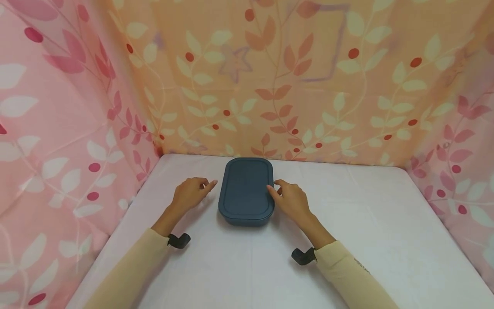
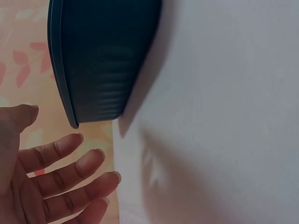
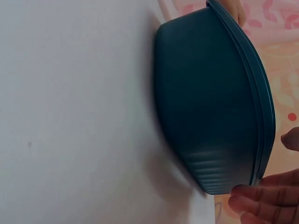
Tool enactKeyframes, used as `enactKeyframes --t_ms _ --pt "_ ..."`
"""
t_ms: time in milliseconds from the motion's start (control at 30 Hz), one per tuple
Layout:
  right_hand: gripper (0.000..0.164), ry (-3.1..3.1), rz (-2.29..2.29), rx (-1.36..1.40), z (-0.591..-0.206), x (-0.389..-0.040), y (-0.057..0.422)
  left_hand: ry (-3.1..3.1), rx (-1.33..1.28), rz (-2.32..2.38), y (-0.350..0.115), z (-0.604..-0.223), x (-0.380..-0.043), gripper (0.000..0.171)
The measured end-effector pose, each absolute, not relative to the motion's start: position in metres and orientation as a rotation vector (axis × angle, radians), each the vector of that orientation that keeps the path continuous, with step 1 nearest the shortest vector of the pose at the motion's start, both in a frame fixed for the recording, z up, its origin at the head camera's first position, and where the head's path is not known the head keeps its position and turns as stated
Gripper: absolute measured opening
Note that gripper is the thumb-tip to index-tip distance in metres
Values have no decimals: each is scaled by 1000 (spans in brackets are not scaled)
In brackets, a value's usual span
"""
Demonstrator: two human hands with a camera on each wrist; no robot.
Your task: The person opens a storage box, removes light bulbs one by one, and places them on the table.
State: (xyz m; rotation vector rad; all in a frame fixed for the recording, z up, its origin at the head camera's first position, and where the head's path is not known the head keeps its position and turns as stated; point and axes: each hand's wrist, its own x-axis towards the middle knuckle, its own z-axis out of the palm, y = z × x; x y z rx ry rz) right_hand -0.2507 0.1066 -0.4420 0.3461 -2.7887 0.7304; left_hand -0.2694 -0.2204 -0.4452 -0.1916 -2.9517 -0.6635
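A dark blue lidded food container (image 1: 248, 189) stands on the white table, its lid seated on top. My left hand (image 1: 193, 192) hovers to its left, apart from it, with relaxed fingers and nothing held. In the left wrist view the fingers (image 2: 70, 179) are spread below the container's ribbed side (image 2: 112, 88). At the container's right edge is my right hand (image 1: 291, 199); its thumb appears over the lid's rim in the head view. The right wrist view shows the fingers (image 3: 261, 196) close against the ribbed end, loosely extended; whether they touch is unclear. The thumb stands off the lid.
White cloth covers the table (image 1: 347, 214). An orange leaf-patterned curtain (image 1: 328, 86) hangs behind its far edge, and pink curtains (image 1: 58, 150) flank both sides. Each wrist wears a black camera mount (image 1: 179, 241).
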Motion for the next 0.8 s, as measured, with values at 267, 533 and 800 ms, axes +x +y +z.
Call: enactKeyframes --t_ms 267,533,800 --pt "50 -2844 707 237 -444 -251 101 -2998 -230 -762 -206 -445 -270 54" --pt "44 -2839 713 227 -447 -251 101 -3028 -285 -795 -201 -451 -272 52" --pt "41 -2822 682 232 -446 -250 98 -3020 -310 -742 -193 -454 -271 50"
